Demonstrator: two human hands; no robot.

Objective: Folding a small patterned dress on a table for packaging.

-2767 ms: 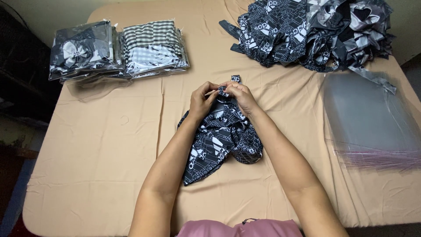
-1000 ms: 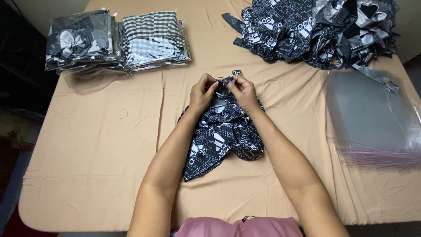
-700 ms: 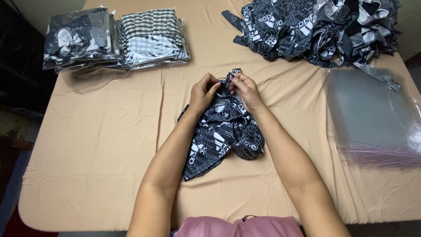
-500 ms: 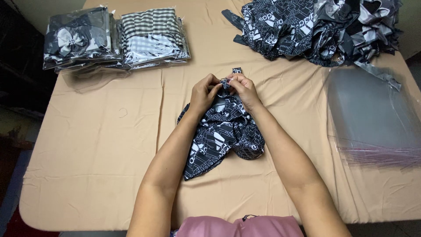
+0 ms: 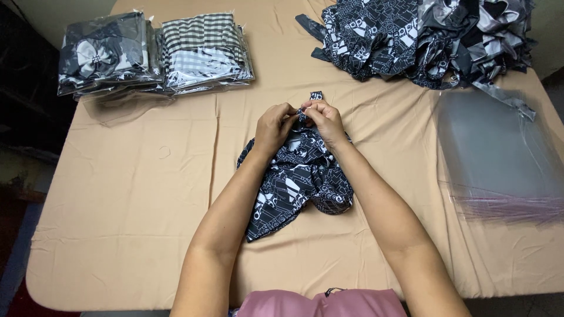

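Pink fabric [image 5: 320,302] sits closest to the camera, right at the bottom edge between the 2 forearms, probably the person's own top. From there both arms reach out over a tan table cover [image 5: 117,223] that's a bit wrinkled.

Next up, under and between the wrists, is a black cloth piece with white print [image 5: 294,188], bunched up and lying on the cover. Its top end is gathered into a narrow bit that both hands are working on. Left hand [image 5: 274,126] and right hand [image 5: 324,120] are pressed close together, fingertips nearly meeting, each pinching that gathered top of the cloth. A little tab of the same fabric pokes up just past the fingertips. Can't tell exactly how the fingers are arranged on it, too small.

Off to the right of the right hand, well apart, there's a stack of clear plastic bags [image 5: 499,158] lying flat, with a pinkish strip along the near edge.

Further out, beyond the left hand, 2 stacks of bagged items: a checked one [image 5: 205,53] and, just beside it on the far left, a dark one with a white bow [image 5: 103,56].

Farthest away, beyond the right hand, a big loose heap of black, white and grey printed cloth [image 5: 423,35].
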